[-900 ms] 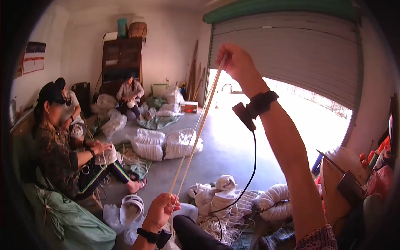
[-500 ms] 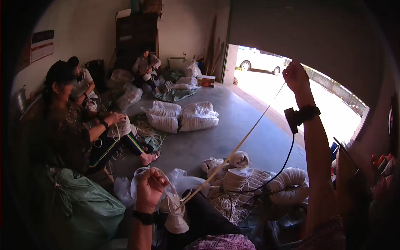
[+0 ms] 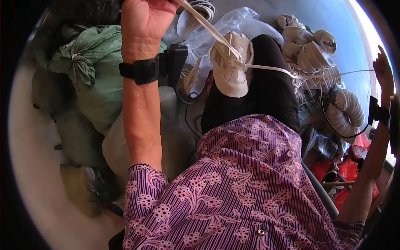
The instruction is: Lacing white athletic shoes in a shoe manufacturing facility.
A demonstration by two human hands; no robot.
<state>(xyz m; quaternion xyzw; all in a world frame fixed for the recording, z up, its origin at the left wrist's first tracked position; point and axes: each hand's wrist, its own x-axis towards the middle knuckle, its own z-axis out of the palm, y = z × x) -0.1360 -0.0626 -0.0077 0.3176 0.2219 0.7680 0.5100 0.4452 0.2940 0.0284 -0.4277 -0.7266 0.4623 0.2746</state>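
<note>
A cream-and-white sneaker (image 3: pixel 232 81) rests on my dark-trousered lap, its toe toward me. Pale shoelaces (image 3: pixel 273 70) run out both ways from its eyelet area. At the upper edge my left hand (image 3: pixel 150 23) is closed on one length, its fingertips partly cut off. Far to the right, my right hand (image 3: pixel 384 68) pinches the thin end of the other length, one finger pointing up. That lace is drawn nearly straight across my knee. Each wrist wears a black strap with a small box.
A tied green sack (image 3: pixel 98 62) stands at the left. Another pale shoe piece (image 3: pixel 199 77) lies beside my knee near clear plastic (image 3: pixel 246 18). Stacked pale shoe uppers (image 3: pixel 310 54) and a curved bundle (image 3: pixel 346 108) lie at the right, above red bags (image 3: pixel 350 168). A black cable hangs from my right wrist.
My view has tipped down from the room to my lap. The right arm has swung from raised high to stretched out sideways, still with the lace. The sneaker now shows fully.
</note>
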